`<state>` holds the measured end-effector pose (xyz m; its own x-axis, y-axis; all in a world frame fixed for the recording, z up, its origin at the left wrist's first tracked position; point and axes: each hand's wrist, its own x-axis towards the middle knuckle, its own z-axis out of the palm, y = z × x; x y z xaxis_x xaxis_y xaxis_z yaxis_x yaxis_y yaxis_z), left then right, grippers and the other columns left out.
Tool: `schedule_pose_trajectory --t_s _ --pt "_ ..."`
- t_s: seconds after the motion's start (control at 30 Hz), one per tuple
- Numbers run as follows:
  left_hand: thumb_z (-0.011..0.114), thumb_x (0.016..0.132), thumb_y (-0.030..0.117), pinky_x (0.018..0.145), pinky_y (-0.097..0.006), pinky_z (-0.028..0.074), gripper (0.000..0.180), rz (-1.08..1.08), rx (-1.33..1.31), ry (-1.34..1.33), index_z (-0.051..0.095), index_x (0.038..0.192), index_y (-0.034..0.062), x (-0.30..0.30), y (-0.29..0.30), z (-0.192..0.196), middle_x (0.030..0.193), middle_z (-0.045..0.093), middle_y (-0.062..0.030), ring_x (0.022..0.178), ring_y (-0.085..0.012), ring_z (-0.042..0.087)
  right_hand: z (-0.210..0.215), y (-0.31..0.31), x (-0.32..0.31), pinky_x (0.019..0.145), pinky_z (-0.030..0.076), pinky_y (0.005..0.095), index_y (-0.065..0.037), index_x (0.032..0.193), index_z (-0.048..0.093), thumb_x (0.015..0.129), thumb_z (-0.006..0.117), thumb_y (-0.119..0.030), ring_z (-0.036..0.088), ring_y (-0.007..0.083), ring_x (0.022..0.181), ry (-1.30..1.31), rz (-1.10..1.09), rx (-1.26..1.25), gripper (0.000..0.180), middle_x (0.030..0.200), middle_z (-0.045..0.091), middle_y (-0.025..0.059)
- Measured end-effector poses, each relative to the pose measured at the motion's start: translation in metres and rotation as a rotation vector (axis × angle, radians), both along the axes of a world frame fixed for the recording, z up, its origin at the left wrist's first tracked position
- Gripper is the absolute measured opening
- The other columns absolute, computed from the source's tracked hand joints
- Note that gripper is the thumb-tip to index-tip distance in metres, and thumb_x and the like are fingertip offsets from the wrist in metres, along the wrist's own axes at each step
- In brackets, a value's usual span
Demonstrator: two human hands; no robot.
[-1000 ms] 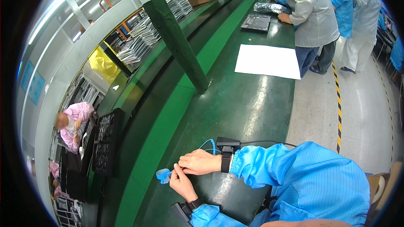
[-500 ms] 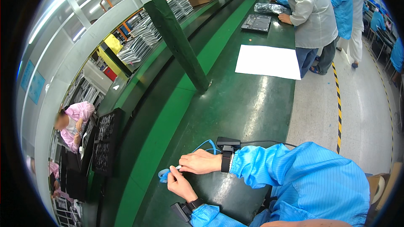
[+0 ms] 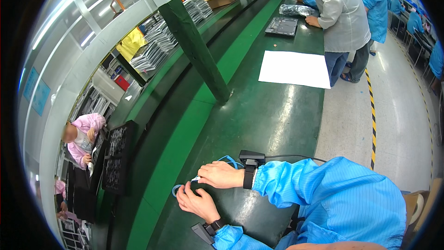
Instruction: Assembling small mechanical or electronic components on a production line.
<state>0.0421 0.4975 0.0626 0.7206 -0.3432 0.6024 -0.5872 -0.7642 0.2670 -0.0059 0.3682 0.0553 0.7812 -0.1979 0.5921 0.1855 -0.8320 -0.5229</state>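
My right hand [image 3: 221,175], the upper of the two, is closed in a pinch on a small white end piece [image 3: 195,178] of a blue wrist strap. From beneath that hand, the strap's thin blue cord [image 3: 227,158] curves out over the dark green table. My left hand [image 3: 199,202] lies just below, its fingers bent against the blue band [image 3: 175,189]; the thumb stands a little apart from them. The fingers partly hide where the band is gripped. Each wrist wears a black strap with a black box, and both sleeves are light blue.
A white sheet [image 3: 293,69] lies farther along the table [image 3: 259,125]. Beyond it are an open dark device part [image 3: 281,26] and a silvery bag [image 3: 296,9], beside a person in a white coat [image 3: 340,14]. A green post [image 3: 196,48] rises beside the table.
My left fingers have opened from a pinch near the white piece and shifted slightly left onto the band. The blue band now shows as a thinner loop. My right hand has barely moved.
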Motion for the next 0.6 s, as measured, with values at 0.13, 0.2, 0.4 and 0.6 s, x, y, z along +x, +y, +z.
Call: schedule_pose_trajectory --t_s 0.13,0.2,0.4,0.6 --pt "0.055 0.074 0.006 0.098 -0.046 0.029 0.033 0.093 -0.024 -0.071 0.06 0.107 0.0063 0.005 0.0 -0.009 0.12 0.049 -0.0124 0.119 -0.0323 0.04 0.001 0.0 0.0 0.064 0.044 0.0381 -0.006 0.083 0.052 0.089 0.054 -0.029 0.058 0.0258 0.075 0.011 0.01 0.008 0.024 0.076 0.055 0.0084" --pt "0.056 0.076 0.005 0.096 -0.045 0.031 0.032 0.072 0.05 -0.067 0.061 0.107 0.0072 0.008 0.002 -0.015 0.117 0.051 -0.0117 0.118 -0.0305 0.042 0.001 0.0 0.0 0.066 0.044 0.038 -0.006 0.083 0.053 0.089 0.053 -0.029 0.057 0.0253 0.076 0.014 0.011 0.001 0.024 0.076 0.055 0.008" --pt "0.063 0.075 0.009 0.091 -0.041 0.035 0.026 -0.024 0.089 0.01 0.064 0.101 0.0104 0.002 0.003 -0.004 0.099 0.06 -0.0056 0.104 -0.0257 0.05 0.003 0.0 0.0 0.069 0.043 0.0387 -0.006 0.082 0.054 0.087 0.056 -0.029 0.057 0.0266 0.08 0.033 0.015 0.004 0.024 0.079 0.058 0.0086" --pt "0.064 0.076 0.012 0.09 -0.04 0.034 0.024 -0.096 -0.043 -0.046 0.063 0.1 0.007 -0.002 -0.003 0.007 0.09 0.062 -0.0078 0.096 -0.0255 0.053 0.0 -0.002 0.0 0.068 0.042 0.0348 -0.008 0.087 0.059 0.084 0.059 -0.027 0.055 0.022 0.081 0.008 0.058 -0.058 0.019 0.082 0.056 0.005"
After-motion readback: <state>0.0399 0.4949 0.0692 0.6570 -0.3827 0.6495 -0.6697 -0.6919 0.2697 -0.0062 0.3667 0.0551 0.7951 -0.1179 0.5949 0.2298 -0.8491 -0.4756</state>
